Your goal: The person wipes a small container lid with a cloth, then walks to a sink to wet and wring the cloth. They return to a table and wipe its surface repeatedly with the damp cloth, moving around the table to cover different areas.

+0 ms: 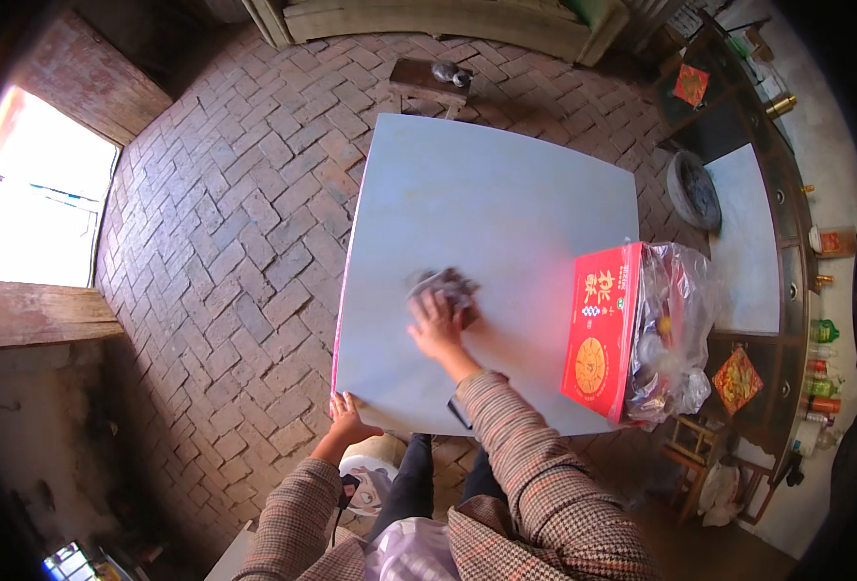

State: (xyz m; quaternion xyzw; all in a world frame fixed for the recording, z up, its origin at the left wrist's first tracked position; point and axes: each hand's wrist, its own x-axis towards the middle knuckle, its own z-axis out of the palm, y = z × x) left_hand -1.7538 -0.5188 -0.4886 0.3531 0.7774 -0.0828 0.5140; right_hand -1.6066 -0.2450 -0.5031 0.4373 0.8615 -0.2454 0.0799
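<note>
Under my right hand [437, 323] is a dark, crumpled cloth [451, 285], pressed on the pale blue-grey tabletop [486, 196]. Cloth and fingertips look slightly blurred. My left hand [348, 421] rests at the near left corner of the table, its fingers spread over the edge and nothing held. A red printed box [601, 327] stands on the table's right side, to the right of my right hand. Against its far side lies a clear plastic bag [671, 334] with things inside that I cannot make out. Part of a dark flat object [459, 412] shows beside my right sleeve.
A wooden stool [417, 78] with a small grey object stands beyond the table. To the right are a round basin [692, 190] and a dark cabinet [740, 290]. Below my left hand is a round seat [370, 479] with a printed face. Brick paving [254, 218] covers the floor.
</note>
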